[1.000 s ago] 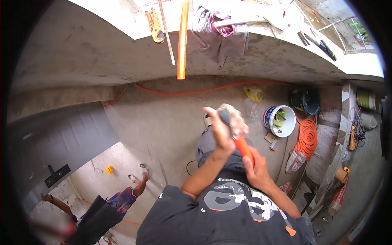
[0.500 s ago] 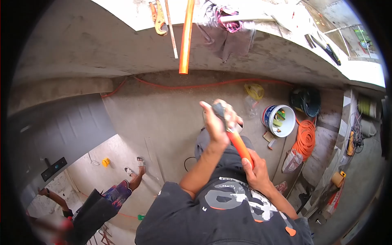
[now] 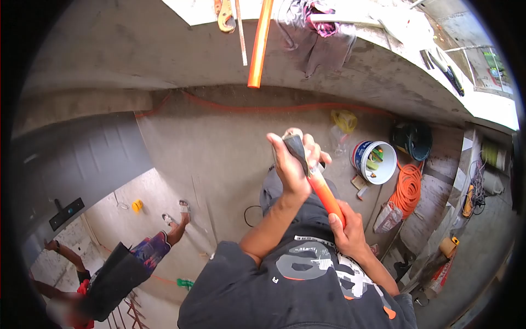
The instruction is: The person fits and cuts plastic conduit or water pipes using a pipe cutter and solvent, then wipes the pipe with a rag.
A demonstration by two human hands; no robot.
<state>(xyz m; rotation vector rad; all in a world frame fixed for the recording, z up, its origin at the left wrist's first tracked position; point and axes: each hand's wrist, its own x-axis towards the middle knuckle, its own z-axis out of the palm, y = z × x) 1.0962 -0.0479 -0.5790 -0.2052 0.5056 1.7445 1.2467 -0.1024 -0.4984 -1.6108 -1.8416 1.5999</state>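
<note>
In front of my chest I hold a short orange pipe (image 3: 324, 193) at a slant. My left hand (image 3: 291, 171) is closed around its upper end, pressing a dark grey flat piece (image 3: 296, 149) against it; whether that is sandpaper or cloth I cannot make out. The pipe looks paler just below the dark piece. Lower down, my right hand (image 3: 348, 226) grips the pipe's bottom end with the thumb along its side. A longer orange pipe (image 3: 260, 49) juts over the ledge ahead, apart from both hands.
Pipe cutters (image 3: 225, 16), a thin rod (image 3: 241, 35) and a grey cloth (image 3: 323, 46) lie on the ledge (image 3: 192, 12). A white bucket (image 3: 388, 164), dark bucket (image 3: 419, 141) and coiled orange hose (image 3: 407, 189) stand right. Another person (image 3: 118, 274) is at lower left.
The view has shifted slightly. More of the dark piece shows in my left hand, whose fingers have moved a little around the pipe. My right hand keeps its grip.
</note>
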